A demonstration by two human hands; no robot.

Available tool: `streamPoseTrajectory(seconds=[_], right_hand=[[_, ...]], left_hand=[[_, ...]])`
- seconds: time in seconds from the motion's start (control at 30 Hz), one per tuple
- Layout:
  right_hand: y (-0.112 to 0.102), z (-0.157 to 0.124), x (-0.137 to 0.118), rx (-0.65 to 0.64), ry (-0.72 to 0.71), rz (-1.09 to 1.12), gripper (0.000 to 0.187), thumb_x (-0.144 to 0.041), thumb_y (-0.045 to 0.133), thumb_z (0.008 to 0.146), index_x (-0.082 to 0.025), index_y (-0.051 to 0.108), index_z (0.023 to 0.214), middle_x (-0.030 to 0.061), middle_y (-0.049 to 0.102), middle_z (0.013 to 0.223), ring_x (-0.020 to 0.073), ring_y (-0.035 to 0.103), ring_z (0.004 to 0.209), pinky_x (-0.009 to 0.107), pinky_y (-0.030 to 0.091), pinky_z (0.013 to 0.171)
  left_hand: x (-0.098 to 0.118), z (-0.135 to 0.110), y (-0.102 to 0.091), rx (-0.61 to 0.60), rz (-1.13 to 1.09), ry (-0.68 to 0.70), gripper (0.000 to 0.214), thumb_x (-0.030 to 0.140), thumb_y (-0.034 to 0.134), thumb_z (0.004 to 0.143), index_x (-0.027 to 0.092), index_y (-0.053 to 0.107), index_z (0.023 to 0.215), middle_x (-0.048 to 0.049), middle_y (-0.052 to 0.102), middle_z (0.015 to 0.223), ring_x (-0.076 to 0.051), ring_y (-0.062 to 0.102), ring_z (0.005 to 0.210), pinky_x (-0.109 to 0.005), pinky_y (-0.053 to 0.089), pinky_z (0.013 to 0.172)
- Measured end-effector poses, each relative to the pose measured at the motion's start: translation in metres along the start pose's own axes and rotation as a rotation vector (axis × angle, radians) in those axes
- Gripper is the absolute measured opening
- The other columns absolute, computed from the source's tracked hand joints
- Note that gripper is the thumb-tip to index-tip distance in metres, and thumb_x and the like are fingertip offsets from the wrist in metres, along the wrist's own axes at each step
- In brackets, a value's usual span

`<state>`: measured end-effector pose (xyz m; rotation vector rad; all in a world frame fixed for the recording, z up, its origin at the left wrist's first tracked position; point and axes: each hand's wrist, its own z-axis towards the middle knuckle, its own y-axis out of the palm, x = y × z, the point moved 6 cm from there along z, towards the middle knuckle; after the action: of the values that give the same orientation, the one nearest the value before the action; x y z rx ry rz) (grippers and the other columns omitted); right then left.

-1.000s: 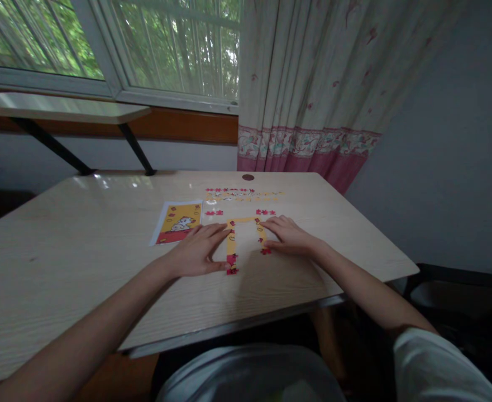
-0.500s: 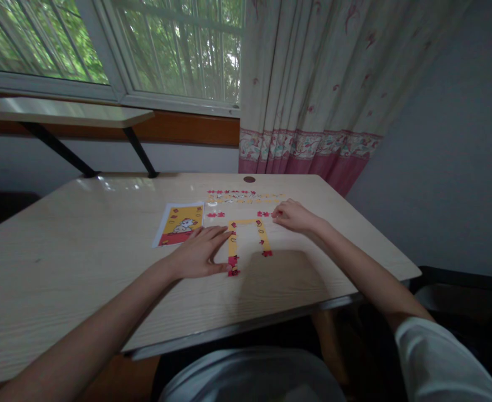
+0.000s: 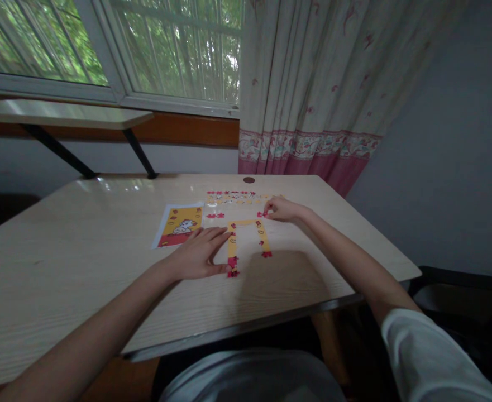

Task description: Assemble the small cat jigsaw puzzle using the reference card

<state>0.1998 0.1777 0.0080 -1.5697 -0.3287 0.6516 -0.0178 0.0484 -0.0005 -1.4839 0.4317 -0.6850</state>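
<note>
My left hand lies spread on the table, its fingertips and thumb against the left column of a partly joined jigsaw puzzle. The joined pieces form a yellow and red frame, with no bottom side. My right hand is beyond the frame's upper right corner. Its thumb and fingers pinch at a red puzzle piece, partly covered by the fingertips. To the left lie a pair of red puzzle pieces. Beside my left hand is a reference picture of a white animal on yellow and red.
Farther back, rows of loose puzzle pieces lie on the pale wooden table. A raised shelf on black legs stands at the back left. A round dark disc is near the back edge, in front of a curtain.
My right hand has shifted slightly left along the red pieces, its fingertips now over ground where red showed before. My left hand has stayed in place.
</note>
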Motion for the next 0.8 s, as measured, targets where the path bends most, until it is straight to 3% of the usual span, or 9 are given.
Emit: streamPoseTrajectory(seconds=[0.13, 0.27, 0.47, 0.6, 0.7, 0.8], right_hand=[[-0.003, -0.003, -0.002, 0.078, -0.023, 0.085, 0.013, -0.019, 0.067, 0.073, -0.017, 0.066, 0.085, 0.0051, 0.067, 0.09, 0.0176, 0.056, 0.085, 0.031, 0.037, 0.083], [-0.005, -0.014, -0.008, 0.152, -0.069, 0.191, 0.007, -0.019, 0.065, 0.075, -0.014, 0.063, 0.081, 0.0033, 0.065, 0.081, 0.0144, 0.054, 0.078, 0.029, 0.038, 0.079], [0.0, -0.049, -0.019, 0.173, -0.051, 0.623, 0.019, -0.03, 0.055, 0.083, -0.013, 0.062, 0.09, 0.0038, 0.064, 0.079, 0.0123, 0.057, 0.07, 0.027, 0.044, 0.068], [0.017, -0.067, -0.032, 0.136, 0.009, 0.991, 0.03, -0.041, 0.068, 0.073, -0.014, 0.063, 0.085, 0.0037, 0.065, 0.078, 0.0134, 0.061, 0.073, 0.029, 0.049, 0.071], [0.025, -0.071, -0.042, 0.197, 0.046, 1.103, 0.038, -0.044, 0.076, 0.062, -0.015, 0.064, 0.084, 0.0016, 0.063, 0.073, 0.0116, 0.06, 0.067, 0.027, 0.05, 0.067], [0.032, -0.069, -0.055, 0.206, 0.052, 1.152, 0.041, -0.047, 0.078, 0.058, -0.015, 0.064, 0.079, 0.0008, 0.062, 0.069, 0.0108, 0.059, 0.063, 0.026, 0.05, 0.064]], left_hand=[[0.001, 0.0, -0.001, -0.002, 0.003, -0.006, 0.079, 0.063, 0.055, 0.074, 0.018, 0.038, 0.137, -0.0175, 0.04, 0.142, -0.036, 0.038, 0.127, -0.055, 0.027, 0.103], [0.002, -0.001, -0.001, -0.027, 0.011, -0.02, 0.08, 0.062, 0.055, 0.075, 0.014, 0.038, 0.138, -0.0195, 0.039, 0.142, -0.037, 0.038, 0.128, -0.056, 0.026, 0.104], [0.008, 0.005, -0.011, 0.068, -0.123, 0.022, 0.073, 0.061, 0.053, 0.078, 0.015, 0.043, 0.133, -0.0171, 0.044, 0.138, -0.033, 0.042, 0.125, -0.049, 0.034, 0.102], [0.025, 0.022, -0.024, 0.136, -0.265, 0.05, 0.041, 0.045, 0.054, 0.084, 0.017, 0.062, 0.113, -0.0116, 0.062, 0.115, -0.025, 0.054, 0.109, -0.04, 0.042, 0.094], [0.037, 0.037, -0.028, 0.147, -0.365, 0.016, 0.023, 0.032, 0.053, 0.084, 0.019, 0.07, 0.093, -0.0058, 0.069, 0.089, -0.02, 0.06, 0.088, -0.035, 0.046, 0.085], [0.044, 0.047, -0.024, 0.152, -0.474, -0.046, 0.019, 0.025, 0.054, 0.081, 0.018, 0.072, 0.084, -0.0039, 0.069, 0.079, -0.017, 0.061, 0.076, -0.03, 0.047, 0.073]])
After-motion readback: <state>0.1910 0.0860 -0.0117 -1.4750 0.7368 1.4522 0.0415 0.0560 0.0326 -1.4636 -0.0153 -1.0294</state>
